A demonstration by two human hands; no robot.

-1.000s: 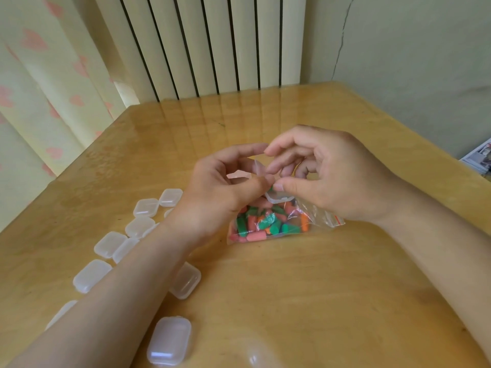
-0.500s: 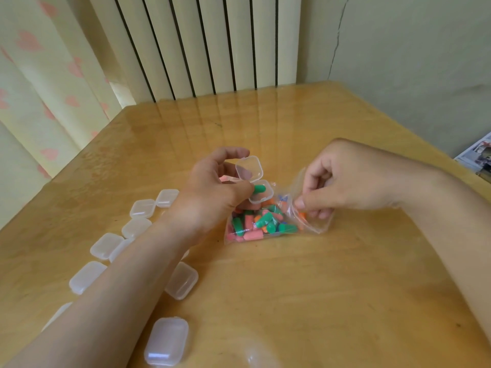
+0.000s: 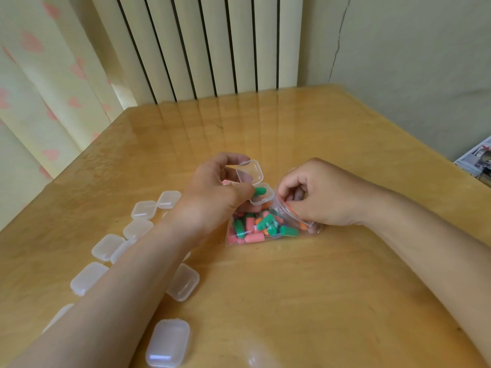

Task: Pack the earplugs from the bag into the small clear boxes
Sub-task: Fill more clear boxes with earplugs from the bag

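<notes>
The left hand (image 3: 212, 197) gripped an open clear box (image 3: 261, 195) holding one green earplug (image 3: 259, 192); the right hand (image 3: 318, 197) pinched the zip bag (image 3: 268, 229) of mixed earplugs.

Glossy wooden table (image 3: 292, 134), heart-print curtain (image 3: 39, 88), ribbed radiator (image 3: 212, 43), cracked wall (image 3: 411, 62)

i saw a glossy wooden table (image 3: 292, 301), a ribbed white panel (image 3: 212, 43) behind it, a cream curtain with pink hearts (image 3: 39, 75) at left, a cracked wall (image 3: 411, 62) and printed papers (image 3: 478, 160) at right.
</notes>
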